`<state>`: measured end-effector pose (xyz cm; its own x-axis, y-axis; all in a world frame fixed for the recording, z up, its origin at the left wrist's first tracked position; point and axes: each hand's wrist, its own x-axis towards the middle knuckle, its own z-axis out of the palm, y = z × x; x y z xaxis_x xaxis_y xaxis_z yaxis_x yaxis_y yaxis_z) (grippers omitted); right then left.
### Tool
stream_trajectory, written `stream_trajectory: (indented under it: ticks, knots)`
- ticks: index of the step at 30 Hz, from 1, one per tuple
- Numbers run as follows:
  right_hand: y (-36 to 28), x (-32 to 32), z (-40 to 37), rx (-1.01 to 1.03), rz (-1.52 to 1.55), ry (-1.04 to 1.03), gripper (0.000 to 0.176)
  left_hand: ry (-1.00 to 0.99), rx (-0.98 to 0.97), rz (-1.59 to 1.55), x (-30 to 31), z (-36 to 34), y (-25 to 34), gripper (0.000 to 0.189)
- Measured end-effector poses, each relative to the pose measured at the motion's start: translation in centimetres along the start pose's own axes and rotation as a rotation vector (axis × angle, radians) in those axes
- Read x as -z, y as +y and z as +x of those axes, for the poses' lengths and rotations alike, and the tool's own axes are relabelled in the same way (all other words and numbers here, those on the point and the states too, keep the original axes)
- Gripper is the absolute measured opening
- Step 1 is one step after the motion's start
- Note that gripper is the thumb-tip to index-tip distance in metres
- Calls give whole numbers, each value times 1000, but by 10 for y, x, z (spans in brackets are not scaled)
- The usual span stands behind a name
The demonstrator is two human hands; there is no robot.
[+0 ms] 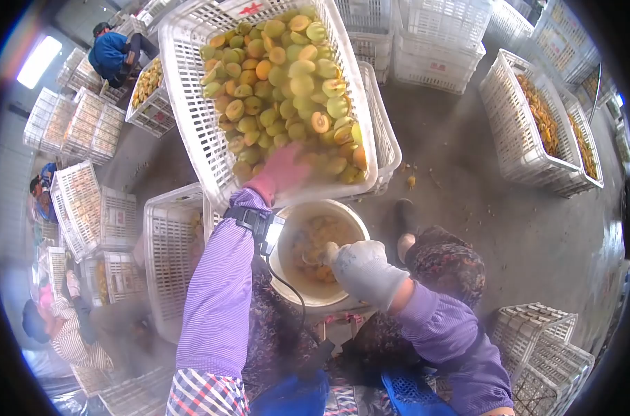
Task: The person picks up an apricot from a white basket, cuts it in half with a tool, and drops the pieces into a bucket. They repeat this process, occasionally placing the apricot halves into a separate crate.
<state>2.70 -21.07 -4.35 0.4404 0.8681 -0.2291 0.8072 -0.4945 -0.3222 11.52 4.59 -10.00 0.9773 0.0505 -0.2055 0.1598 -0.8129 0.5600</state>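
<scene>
My left hand [284, 170], in a pink glove, reaches over the near edge of a white plastic crate [190, 114] and touches the fruit. Green and orange apricots [277, 87] fill this crate, several showing orange flesh. The left fingers are smeared and partly lost among the fruit. Over a round white bucket [356, 225] I hold my right hand [367, 272], in a grey-white glove, with its fingers curled closed. Whatever is in its grip, if anything, I cannot make out. Yellowish fruit pieces [318, 243] lie inside the bucket, seen hazily.
Another white crate [166, 270] stands left of the bucket. At the right, a crate of orange pieces [537, 111] sits on the floor; stacked crates [547, 340] are nearer. People [110, 55] are at the left, among more crates. Scraps [410, 182] lie on the concrete.
</scene>
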Motion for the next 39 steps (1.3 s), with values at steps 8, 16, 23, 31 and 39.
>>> stream_trajectory:
  ticks: [8, 16, 23, 31, 39]
  knots:
    - [4, 8, 4, -64, 49, 101, 18, 73, 66, -584, -5, -9, 0, 48]
    - [4, 27, 22, -124, 164, 633, 25, 49, 84, -1888, 17, -95, 58, 34]
    - [0, 9, 36, -113, 31, 639, 35, 469, -389, -96, -2, -132, 56, 34]
    - [-8, -4, 45, -147, 55, 492, 36, 289, -41, -1797, -39, -117, 40, 28]
    - [-1, -22, 56, 70, 474, 440, 32, 441, -65, -1091, -34, -108, 24, 25]
